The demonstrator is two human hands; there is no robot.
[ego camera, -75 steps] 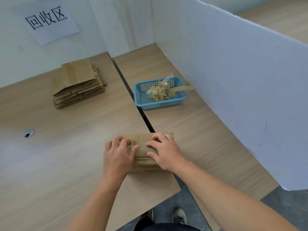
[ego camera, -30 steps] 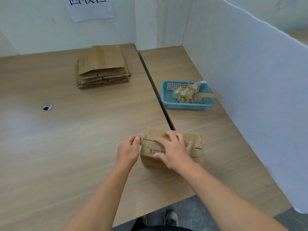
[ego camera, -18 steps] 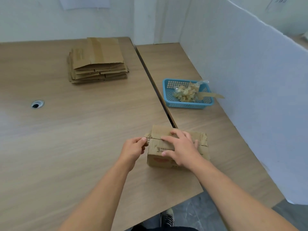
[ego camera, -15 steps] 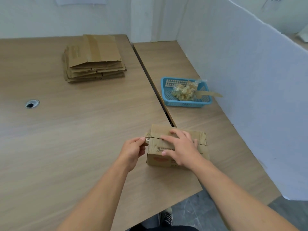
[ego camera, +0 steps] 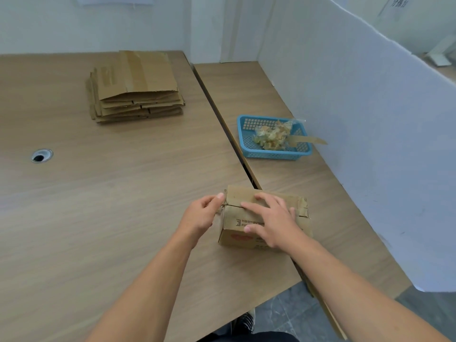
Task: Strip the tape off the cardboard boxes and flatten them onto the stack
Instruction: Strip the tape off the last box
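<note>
A small brown cardboard box [ego camera: 237, 233] stands on the wooden table near its front edge, across the seam between two tabletops. My right hand [ego camera: 274, 219] lies over the box's top, fingers spread and thumb down its front face. My left hand [ego camera: 201, 214] is at the box's left end, its fingertips pinching the tape end [ego camera: 222, 206] at the top seam. The stack of flattened boxes [ego camera: 135, 87] lies at the far left of the table.
A blue plastic basket [ego camera: 246, 141] with crumpled tape strips sits to the right beyond the box. A white partition [ego camera: 357, 134] runs along the right side. A round cable hole [ego camera: 40, 155] is in the left tabletop. The table's front edge is just below the box.
The box was turned so its left end faces my left hand, which moved from the top to that end and took the tape. My head moved, shifting the view.
</note>
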